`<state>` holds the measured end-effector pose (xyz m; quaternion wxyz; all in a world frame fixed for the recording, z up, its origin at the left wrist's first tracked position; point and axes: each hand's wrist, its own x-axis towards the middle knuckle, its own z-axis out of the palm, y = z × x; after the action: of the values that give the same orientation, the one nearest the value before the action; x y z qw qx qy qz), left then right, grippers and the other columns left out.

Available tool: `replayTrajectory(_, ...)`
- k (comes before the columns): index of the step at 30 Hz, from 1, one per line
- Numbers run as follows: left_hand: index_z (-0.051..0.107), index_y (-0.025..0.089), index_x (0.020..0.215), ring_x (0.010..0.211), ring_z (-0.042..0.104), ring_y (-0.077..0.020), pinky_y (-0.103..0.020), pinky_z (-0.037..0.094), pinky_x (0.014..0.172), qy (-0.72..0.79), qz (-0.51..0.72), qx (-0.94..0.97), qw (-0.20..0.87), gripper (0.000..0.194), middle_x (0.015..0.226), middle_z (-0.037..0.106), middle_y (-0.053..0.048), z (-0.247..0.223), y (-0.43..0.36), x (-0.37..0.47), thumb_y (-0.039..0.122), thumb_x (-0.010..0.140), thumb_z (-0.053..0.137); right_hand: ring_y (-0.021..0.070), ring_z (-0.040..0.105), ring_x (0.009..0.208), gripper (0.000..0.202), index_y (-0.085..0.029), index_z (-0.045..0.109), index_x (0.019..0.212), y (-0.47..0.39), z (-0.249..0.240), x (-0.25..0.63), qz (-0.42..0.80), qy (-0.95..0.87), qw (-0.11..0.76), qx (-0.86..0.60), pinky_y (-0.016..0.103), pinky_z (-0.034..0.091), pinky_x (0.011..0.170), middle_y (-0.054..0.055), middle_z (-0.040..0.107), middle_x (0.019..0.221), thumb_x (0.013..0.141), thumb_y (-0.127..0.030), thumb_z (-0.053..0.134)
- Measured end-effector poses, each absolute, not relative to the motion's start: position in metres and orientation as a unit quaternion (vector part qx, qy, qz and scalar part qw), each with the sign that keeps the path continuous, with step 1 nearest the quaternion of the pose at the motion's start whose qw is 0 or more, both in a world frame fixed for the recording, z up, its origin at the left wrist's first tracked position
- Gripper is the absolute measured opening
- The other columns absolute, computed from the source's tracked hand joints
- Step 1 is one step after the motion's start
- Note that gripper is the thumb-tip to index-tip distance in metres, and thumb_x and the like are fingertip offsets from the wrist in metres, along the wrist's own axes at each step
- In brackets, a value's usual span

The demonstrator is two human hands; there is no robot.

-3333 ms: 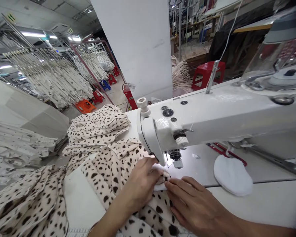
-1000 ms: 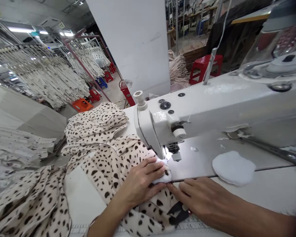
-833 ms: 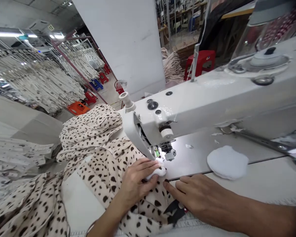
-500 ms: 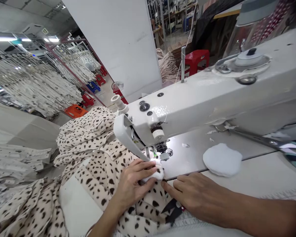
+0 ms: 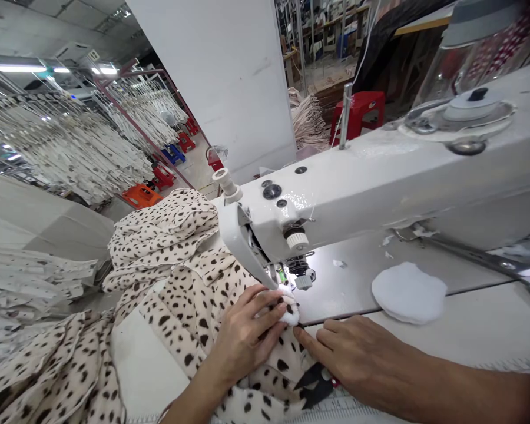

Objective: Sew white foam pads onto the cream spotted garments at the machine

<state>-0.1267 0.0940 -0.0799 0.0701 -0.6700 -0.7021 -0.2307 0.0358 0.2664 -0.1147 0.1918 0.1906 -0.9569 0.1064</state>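
Beside the presser foot of a white sewing machine (image 5: 274, 227), my left hand (image 5: 245, 330) closes on a small white fleecy piece (image 5: 291, 318), thumb on the near side and fingers over the top. Dark-spotted beige fabric (image 5: 194, 318) lies under that hand and spreads left. My right hand (image 5: 357, 353) rests just right of the piece, its index finger stretched to the fabric's edge and the other fingers curled. Dark-bladed thread snips (image 5: 315, 386) stick out from under this hand; their handle is hidden by it.
A stack of white rounded pads (image 5: 408, 293) lies right of the needle, with large scissors (image 5: 490, 259) behind it. A measuring tape (image 5: 331, 409) runs along the near table edge. White thread scraps (image 5: 340, 264) dot the machine bed. Racks of hanging garments (image 5: 70, 153) stand at left.
The camera view has shifted, so the machine and table sit further right. My left fingers have drawn closer together over the white piece. My right hand stays beside it, index finger still extended.
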Motion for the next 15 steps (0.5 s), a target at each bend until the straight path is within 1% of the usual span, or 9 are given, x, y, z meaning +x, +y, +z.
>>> replayTrajectory(4, 0.067, 0.014, 0.105, 0.11, 0.061, -0.0256, -0.043, 0.056, 0.093, -0.702, -0.266, -0.656, 0.08, 0.02, 0.108, 0.07, -0.012, -0.0793, 0.0958, -0.127, 0.012, 0.086, 0.065, 0.0154, 0.054, 0.058, 0.05, -0.007, 0.05, 0.125, 0.2671, -0.1133, 0.0346, 0.104, -0.96, 0.179, 0.19, 0.033, 0.027, 0.051, -0.001, 0.059, 0.073, 0.076, 0.001, 0.045)
replayTrajectory(6, 0.07, 0.016, 0.101, 0.107, 0.063, -0.0251, -0.042, 0.057, 0.091, -0.704, -0.293, -0.644, 0.072, 0.016, 0.105, 0.072, -0.011, -0.0786, 0.0973, -0.1283, 0.013, 0.086, 0.066, 0.0148, 0.054, 0.058, 0.05, -0.006, 0.049, 0.126, 0.2674, -0.1122, 0.0347, 0.104, -0.961, 0.172, 0.192, 0.032, 0.028, 0.051, -0.001, 0.059, 0.073, 0.077, 0.002, 0.044)
replayTrajectory(9, 0.072, 0.019, 0.097, 0.102, 0.066, -0.0241, -0.041, 0.058, 0.088, -0.713, -0.32, -0.622, 0.049, 0.013, 0.102, 0.073, -0.009, -0.0776, 0.099, -0.1303, 0.015, 0.086, 0.066, 0.0145, 0.054, 0.059, 0.045, -0.006, 0.05, 0.125, 0.2672, -0.1103, 0.0355, 0.106, -0.961, 0.168, 0.195, 0.032, 0.028, 0.05, 0.0, 0.059, 0.073, 0.081, 0.0, 0.045)
replayTrajectory(12, 0.073, 0.019, 0.096, 0.1, 0.067, -0.0242, -0.041, 0.058, 0.086, -0.715, -0.321, -0.619, 0.044, 0.012, 0.101, 0.074, -0.009, -0.0767, 0.1, -0.1306, 0.016, 0.087, 0.066, 0.0147, 0.054, 0.058, 0.04, -0.007, 0.052, 0.122, 0.2668, -0.1103, 0.0365, 0.107, -0.96, 0.173, 0.193, 0.032, 0.028, 0.05, -0.001, 0.059, 0.071, 0.083, -0.002, 0.046)
replayTrajectory(15, 0.071, 0.018, 0.097, 0.1, 0.067, -0.0248, -0.043, 0.057, 0.089, -0.707, -0.296, -0.64, 0.052, 0.012, 0.104, 0.073, -0.01, -0.075, 0.1003, -0.1291, 0.015, 0.086, 0.065, 0.0141, 0.054, 0.057, 0.04, -0.007, 0.052, 0.123, 0.2665, -0.1126, 0.0368, 0.112, -0.959, 0.179, 0.187, 0.031, 0.029, 0.051, 0.0, 0.059, 0.072, 0.084, -0.003, 0.047)
